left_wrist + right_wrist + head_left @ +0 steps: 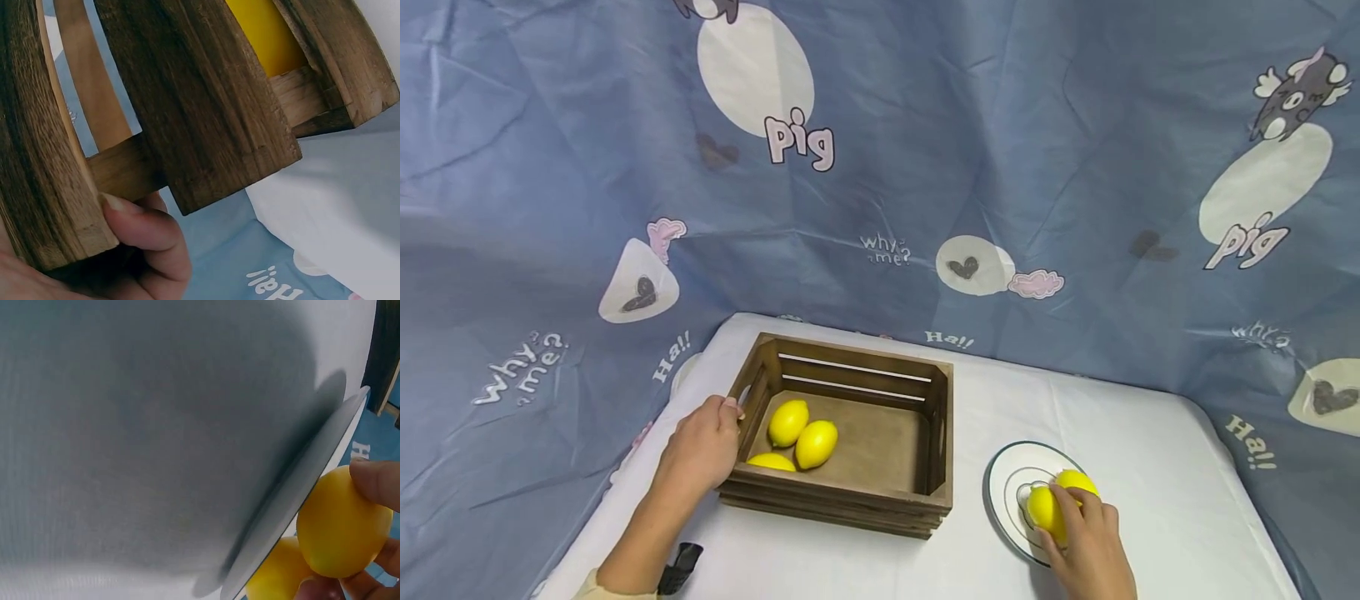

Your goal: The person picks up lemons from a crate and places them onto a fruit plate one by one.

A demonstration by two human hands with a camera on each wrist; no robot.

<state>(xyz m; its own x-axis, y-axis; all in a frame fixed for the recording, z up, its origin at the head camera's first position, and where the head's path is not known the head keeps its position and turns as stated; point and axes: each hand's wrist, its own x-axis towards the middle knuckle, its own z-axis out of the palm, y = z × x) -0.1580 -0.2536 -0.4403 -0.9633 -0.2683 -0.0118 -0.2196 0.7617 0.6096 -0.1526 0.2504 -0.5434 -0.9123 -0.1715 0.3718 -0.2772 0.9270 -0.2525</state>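
Observation:
My left hand grips the left end of a brown slatted wooden crate. In the left wrist view, a thumb and curled fingers hold one slat at its corner. Three lemons lie inside the crate, toward its left side. To the right, my right hand pinches a lemon over a white plate with a dark rim. Behind it a second lemon rests on the plate. The right wrist view has the held lemon between thumb and fingers, close against the other lemon.
A white cloth covers the table under the crate and plate. Blue printed fabric hangs behind and at the sides. A black strap-like object shows by the left forearm.

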